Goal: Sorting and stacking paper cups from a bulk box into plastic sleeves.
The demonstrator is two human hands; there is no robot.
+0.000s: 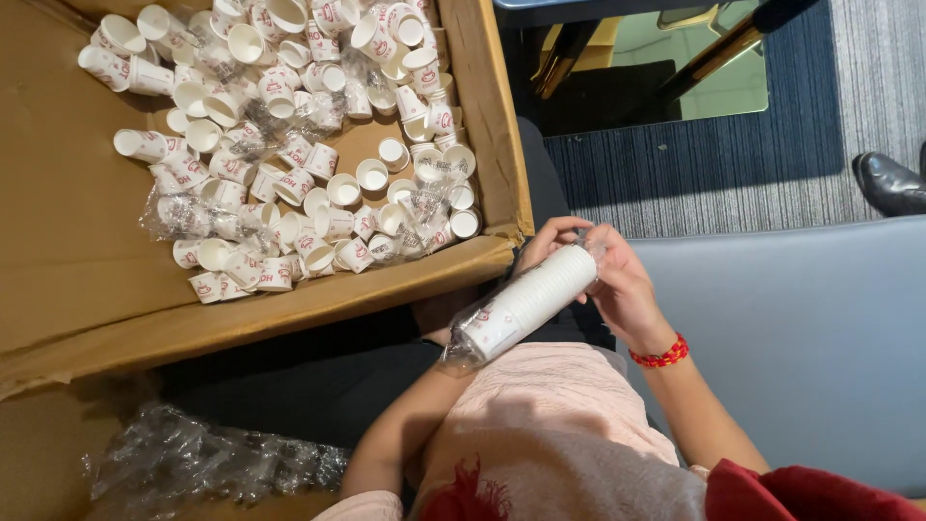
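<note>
**a:** so the sleeve of stacked paper cups point(526, 304) is lying slanted across the person's lap, just below the near edge of the big cardboard box point(289, 309), still in its clear plastic wrap. right hand point(622, 289) is curling round the top end of the stack, grip closed on it. left hand point(550, 241) is sitting at that same upper end, fingers touching the wrap, but i can't tell if it's actually pinching anything or just resting there.

**b:** yeah. if they're working the wrap open, i'd say keeping the stack steady in the right hand and tearing only at the end would be the tidy way. squeezing too hard in the middle is probably crushing thin cups like that.

**a:** agreed, and the knotted tail of the wrap is pointing down toward the lap, so the open end is the easier one imo.

**b:** what's around it?

**a:** the box is holding loose little white cups with red print point(289, 145), lying every which way, plus scraps of clear wrap. a heap of crumpled plastic point(203, 463) is sitting lower left. no worktop really, the person is sitting on a grey seat point(801, 338), striped dark carpet point(694, 164) beyond, and a black shoe point(889, 183) of someone else at the right edge.
</note>
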